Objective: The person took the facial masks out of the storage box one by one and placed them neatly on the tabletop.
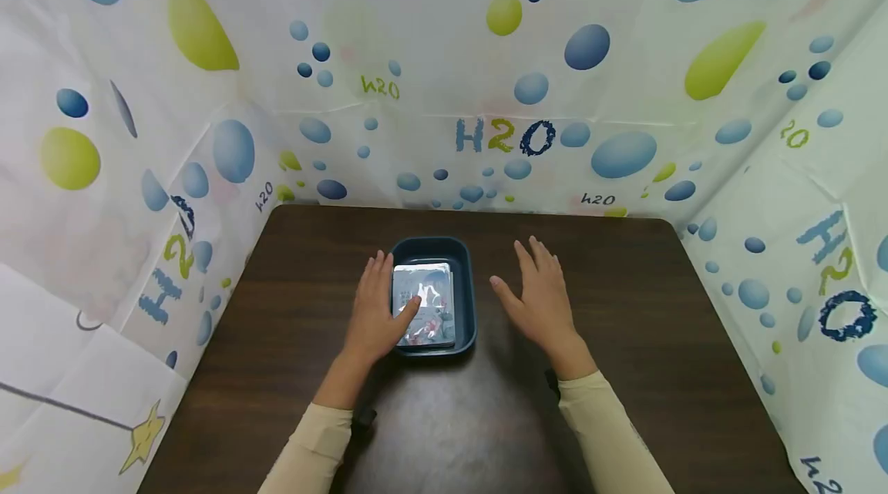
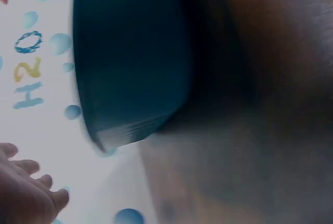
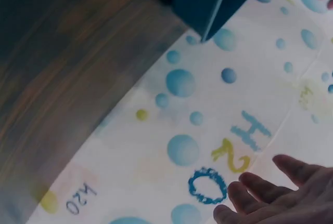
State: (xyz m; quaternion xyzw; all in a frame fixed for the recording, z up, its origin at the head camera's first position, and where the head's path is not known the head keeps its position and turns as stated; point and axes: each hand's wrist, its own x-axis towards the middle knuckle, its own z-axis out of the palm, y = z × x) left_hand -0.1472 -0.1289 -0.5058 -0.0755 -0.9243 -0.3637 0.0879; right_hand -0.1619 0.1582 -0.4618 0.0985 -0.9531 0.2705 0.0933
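A dark blue-green plastic tray (image 1: 469, 301) with rounded corners stands on the brown table. Inside it lies a flat stack of shiny, pale blue printed packs (image 1: 426, 305); what they contain cannot be told. My left hand (image 1: 378, 317) is at the tray's left side, fingers straight, with its thumb over the packs in the head view. In the left wrist view, that hand (image 2: 28, 190) appears apart from the tray wall (image 2: 130, 52). To the right of the tray hovers my right hand (image 1: 541, 297), fingers spread and holding nothing, also visible in the right wrist view (image 3: 286, 195).
The dark wooden table (image 1: 624, 286) reaches back to a white curtain (image 1: 444, 39) printed with blue and green drops, which also hangs along both sides. White cloth with a yellow star (image 1: 143, 436) hangs at the lower left.
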